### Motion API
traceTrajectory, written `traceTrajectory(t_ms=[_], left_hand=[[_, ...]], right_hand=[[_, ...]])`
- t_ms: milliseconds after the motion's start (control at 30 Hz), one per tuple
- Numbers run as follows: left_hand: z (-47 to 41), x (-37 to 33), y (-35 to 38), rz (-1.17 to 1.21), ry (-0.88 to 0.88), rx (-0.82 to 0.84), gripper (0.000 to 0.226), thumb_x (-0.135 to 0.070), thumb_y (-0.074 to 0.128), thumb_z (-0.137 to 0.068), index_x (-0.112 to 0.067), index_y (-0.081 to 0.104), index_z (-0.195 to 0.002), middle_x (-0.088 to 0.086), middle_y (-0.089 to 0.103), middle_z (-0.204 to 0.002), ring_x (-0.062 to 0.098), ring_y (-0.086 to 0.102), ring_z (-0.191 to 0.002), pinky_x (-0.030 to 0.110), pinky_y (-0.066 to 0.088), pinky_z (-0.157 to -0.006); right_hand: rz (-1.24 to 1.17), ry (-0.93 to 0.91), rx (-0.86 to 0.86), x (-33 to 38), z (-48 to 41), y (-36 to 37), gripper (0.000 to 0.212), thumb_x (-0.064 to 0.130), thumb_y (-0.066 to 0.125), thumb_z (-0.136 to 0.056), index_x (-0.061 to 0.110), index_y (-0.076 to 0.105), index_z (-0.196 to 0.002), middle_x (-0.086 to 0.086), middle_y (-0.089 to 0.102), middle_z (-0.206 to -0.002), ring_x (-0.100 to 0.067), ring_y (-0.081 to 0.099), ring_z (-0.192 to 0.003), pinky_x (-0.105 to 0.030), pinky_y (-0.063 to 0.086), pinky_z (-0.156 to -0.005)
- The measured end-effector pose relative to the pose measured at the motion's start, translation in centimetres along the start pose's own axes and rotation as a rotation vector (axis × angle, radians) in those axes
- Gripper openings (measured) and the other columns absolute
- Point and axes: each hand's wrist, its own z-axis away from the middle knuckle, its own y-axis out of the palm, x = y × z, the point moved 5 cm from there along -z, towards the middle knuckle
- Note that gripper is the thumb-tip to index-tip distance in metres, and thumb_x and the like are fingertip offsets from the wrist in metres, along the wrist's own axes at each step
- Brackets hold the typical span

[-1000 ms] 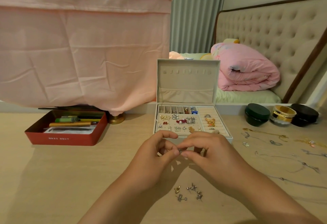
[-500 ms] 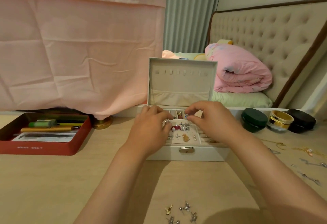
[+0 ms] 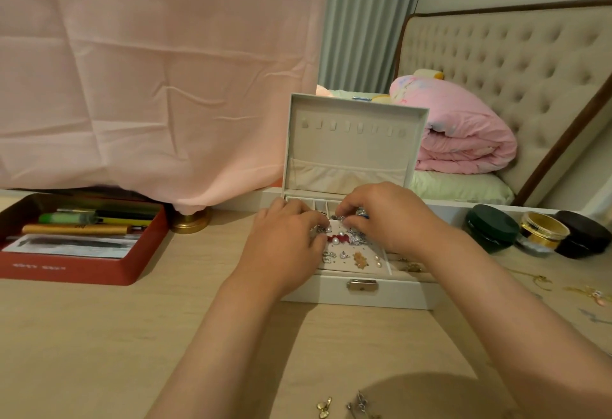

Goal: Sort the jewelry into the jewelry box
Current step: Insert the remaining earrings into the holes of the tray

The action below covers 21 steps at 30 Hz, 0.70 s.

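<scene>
Left hand [image 3: 284,243] and right hand [image 3: 381,217] are in the open jewelry box [image 3: 397,296], fingers curled down among the earrings [image 3: 344,254].

The fingertips are buried in the silver pieces, so I cannot tell whether either hand pinches one. Pearls, silver studs and one orange piece [image 3: 360,259] lie on the tray in front of the knuckles, and the lid stands upright behind. The box sits on a pale wooden table [image 3: 99,335]. Loose earrings [image 3: 361,403] lie near its front edge and thin chains [image 3: 536,278] to the right. Left of the box is one red tin [image 3: 76,271] holding pens. On the right stand three jars: green [image 3: 491,226], gold [image 3: 543,231] and a dark one [image 3: 584,233]. Beyond are a pink cloth [image 3: 149,70], a rolled pink quilt [image 3: 463,130] and a tufted headboard [image 3: 513,70].
</scene>
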Motion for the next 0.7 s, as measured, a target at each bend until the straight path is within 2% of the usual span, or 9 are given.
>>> traceTrajectory(t_ms=[300,467,600,700], left_hand=[[0.1,-0.2,0.1,0.006,0.017,-0.016,0.031,-0.042,0.049,-0.097,-0.039,0.060,-0.126,-0.013,0.055,-0.123,0.014,0.038,-0.118,0.034,0.028,-0.101],[0.2,-0.5,-0.1,0.018,0.037,-0.036,0.032,-0.042,0.050,-0.096,-0.038,0.060,-0.127,-0.014,0.056,-0.123,0.013,0.038,-0.116,0.032,0.029,-0.099],[0.9,-1.7,-1.4,0.060,0.097,-0.111,0.028,-0.040,0.054,-0.095,-0.036,0.064,-0.121,-0.014,0.057,-0.113,0.012,0.041,-0.110,0.032,0.035,-0.096],[2.1,-2.5,-2.3,0.173,0.130,-0.112,0.020,-0.037,0.059,-0.093,-0.036,0.067,-0.111,-0.018,0.054,-0.098,0.007,0.041,-0.097,0.026,0.035,-0.083]], right_hand=[[0.053,-0.020,0.002,0.8,0.2,-0.1,0.019,0.037,0.064,-0.096,0.040,0.074,-0.112,0.014,0.071,-0.109,-0.013,0.063,-0.103,-0.031,0.049,-0.080],[0.038,-0.015,0.007,1.0,0.9,0.2,0.017,0.033,0.060,-0.096,0.037,0.076,-0.101,0.013,0.070,-0.102,-0.012,0.063,-0.095,-0.034,0.052,-0.077],[0.011,-0.001,-0.111,0.7,2.8,-1.5,0.021,0.038,0.060,-0.097,0.039,0.072,-0.115,0.016,0.064,-0.112,-0.009,0.060,-0.102,-0.029,0.045,-0.078],[-0.039,-0.032,-0.142,1.5,5.6,-2.8,0.017,0.041,0.062,-0.095,0.040,0.073,-0.108,0.016,0.065,-0.107,-0.008,0.060,-0.100,-0.031,0.048,-0.080]])
